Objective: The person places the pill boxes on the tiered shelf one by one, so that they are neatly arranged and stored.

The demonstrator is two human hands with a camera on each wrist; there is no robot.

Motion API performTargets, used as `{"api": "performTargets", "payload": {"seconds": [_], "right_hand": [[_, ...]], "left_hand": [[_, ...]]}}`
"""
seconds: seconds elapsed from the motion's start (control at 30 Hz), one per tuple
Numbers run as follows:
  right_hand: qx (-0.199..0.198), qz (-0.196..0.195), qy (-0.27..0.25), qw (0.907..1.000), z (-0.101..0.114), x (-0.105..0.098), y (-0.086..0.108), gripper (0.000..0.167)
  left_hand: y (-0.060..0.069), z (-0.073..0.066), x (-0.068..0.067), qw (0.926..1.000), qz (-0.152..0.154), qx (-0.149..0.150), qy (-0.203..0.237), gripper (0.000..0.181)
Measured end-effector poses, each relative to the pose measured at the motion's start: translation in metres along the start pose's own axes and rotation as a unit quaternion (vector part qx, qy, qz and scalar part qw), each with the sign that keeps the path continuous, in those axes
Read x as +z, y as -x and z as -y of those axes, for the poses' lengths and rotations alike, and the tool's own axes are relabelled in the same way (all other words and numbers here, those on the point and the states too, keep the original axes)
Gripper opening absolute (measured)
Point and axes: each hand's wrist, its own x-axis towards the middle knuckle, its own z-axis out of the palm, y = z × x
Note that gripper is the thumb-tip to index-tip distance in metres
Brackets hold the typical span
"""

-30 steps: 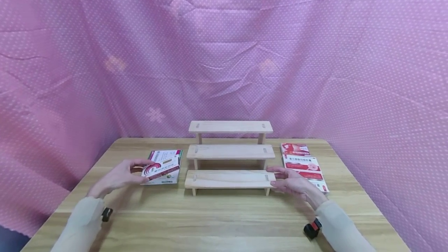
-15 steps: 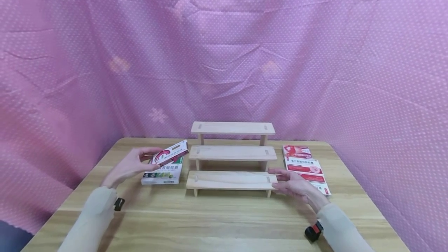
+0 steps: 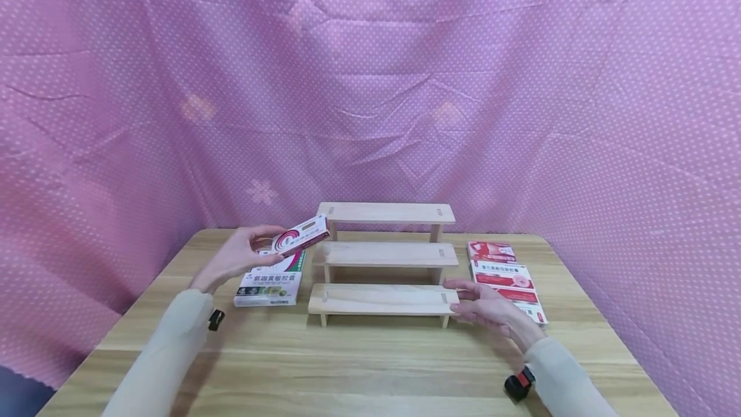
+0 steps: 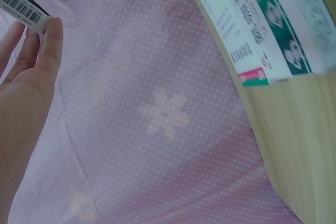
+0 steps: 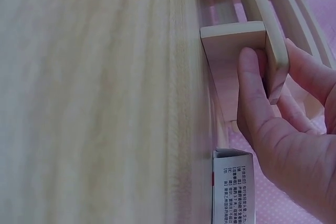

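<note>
My left hand [image 3: 240, 256] pinches a white medicine box [image 3: 301, 235] with dark red curved stripes. It is held tilted in the air beside the left end of the middle and top steps of a wooden three-step rack [image 3: 382, 253]. In the left wrist view the box's barcode end [image 4: 22, 4] shows at my fingertips. Below that hand lie white-and-green medicine boxes [image 3: 269, 285] on the table. My right hand [image 3: 492, 311] grips the right end of the rack's lowest step [image 3: 382, 298]; in the right wrist view the thumb [image 5: 252, 85] is under the board [image 5: 275, 61] and fingers are over it.
Overlapping red and white medicine boxes [image 3: 500, 275] lie right of the rack, close behind my right hand. The wooden table [image 3: 347, 365] stretches toward me. A pink dotted curtain [image 3: 382, 95] hangs behind the table and at its sides.
My left hand has lifted the striped box off the left boxes and carried it up and right toward the rack. The right hand keeps its grip on the lowest step.
</note>
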Motion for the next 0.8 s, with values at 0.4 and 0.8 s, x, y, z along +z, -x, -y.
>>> {"api": "performTargets", "payload": {"seconds": [0.4, 0.8], "right_hand": [[-0.01, 0.005, 0.012, 0.9999, 0.001, -0.001, 0.002, 0.065], [-0.008, 0.014, -0.002, 0.9999, 0.0, -0.001, 0.0, 0.064]], "left_hand": [[-0.032, -0.016, 0.017, 0.9998, -0.006, 0.021, -0.004, 0.063], [-0.056, -0.033, 0.038, 0.9987, -0.022, 0.019, 0.041, 0.065]]}}
